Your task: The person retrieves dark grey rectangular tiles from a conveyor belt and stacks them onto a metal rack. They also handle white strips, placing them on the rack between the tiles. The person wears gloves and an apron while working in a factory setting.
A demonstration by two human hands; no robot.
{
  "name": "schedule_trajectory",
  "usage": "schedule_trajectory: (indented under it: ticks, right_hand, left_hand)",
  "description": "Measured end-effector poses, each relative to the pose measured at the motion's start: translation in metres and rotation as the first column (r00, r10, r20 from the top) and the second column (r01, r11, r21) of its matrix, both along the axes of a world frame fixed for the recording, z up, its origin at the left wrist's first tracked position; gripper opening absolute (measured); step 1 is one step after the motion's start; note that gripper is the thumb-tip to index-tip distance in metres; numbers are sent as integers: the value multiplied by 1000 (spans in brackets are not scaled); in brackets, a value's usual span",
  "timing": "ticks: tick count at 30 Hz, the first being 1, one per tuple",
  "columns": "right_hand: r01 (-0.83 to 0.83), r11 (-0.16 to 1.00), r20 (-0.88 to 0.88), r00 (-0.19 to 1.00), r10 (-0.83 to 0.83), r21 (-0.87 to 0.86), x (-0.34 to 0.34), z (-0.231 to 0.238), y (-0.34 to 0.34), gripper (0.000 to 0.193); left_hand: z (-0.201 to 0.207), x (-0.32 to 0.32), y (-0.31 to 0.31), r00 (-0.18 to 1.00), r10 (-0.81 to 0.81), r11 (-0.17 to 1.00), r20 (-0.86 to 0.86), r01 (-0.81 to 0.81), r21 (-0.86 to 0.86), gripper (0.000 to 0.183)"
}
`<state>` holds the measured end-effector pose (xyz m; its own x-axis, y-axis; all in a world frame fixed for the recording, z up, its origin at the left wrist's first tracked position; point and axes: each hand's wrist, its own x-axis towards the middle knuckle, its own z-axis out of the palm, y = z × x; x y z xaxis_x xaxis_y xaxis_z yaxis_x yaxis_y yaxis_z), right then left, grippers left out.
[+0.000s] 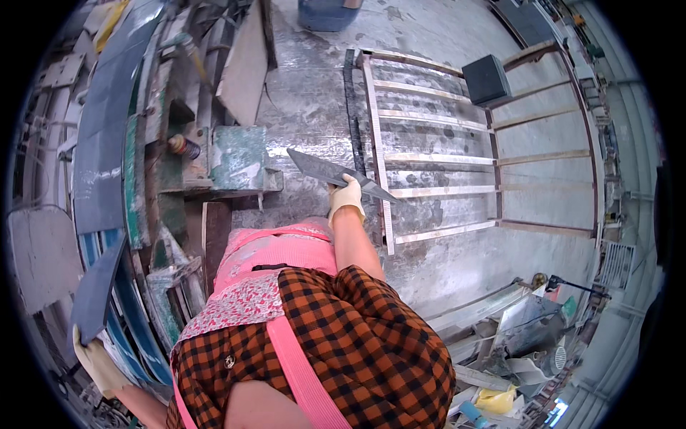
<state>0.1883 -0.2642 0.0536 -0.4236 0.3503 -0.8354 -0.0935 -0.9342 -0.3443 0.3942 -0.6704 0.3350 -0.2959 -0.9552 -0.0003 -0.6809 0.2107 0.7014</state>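
Observation:
My right hand (346, 199), in a pale glove, grips a thin dark grey tile (314, 167) by its edge. That tile is tilted, seen almost edge-on, in front of my body above the floor. At the lower left, my left hand (98, 366), gloved too, closes on the lower end of another grey tile (100, 292). This second tile lies slanted over the blue strips (136, 314) of a machine bed. Farther along the same bed, a row of grey tiles (100, 154) lies flat.
A low slatted metal frame (437, 157) stands on the floor at right, bearing a stack of dark tiles (487, 80). A green-stained metal box (239, 156) and a spray can (184, 146) are beside the machine. Scrap pieces (529, 332) pile up at lower right. A blue drum (327, 16) stands far ahead.

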Motion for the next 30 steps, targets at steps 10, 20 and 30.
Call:
schedule_trajectory:
  ticks: [10,20,30]
  right_hand:
    - [133,989,56,990,-129,-67,4,-53,98,24]
    - [240,968,76,967,-245,71,73,-42,201,32]
    - [-73,765,442,849,-289,640,207,-48,218,34]
  left_hand:
    - [40,-5,112,936,-311,926,-164,260,-272,33]
    - [-8,-156,147,711,-580,737,-398,666,116,29]
    - [-133,-447,261,848,-227,-427,-479,355,831,13]
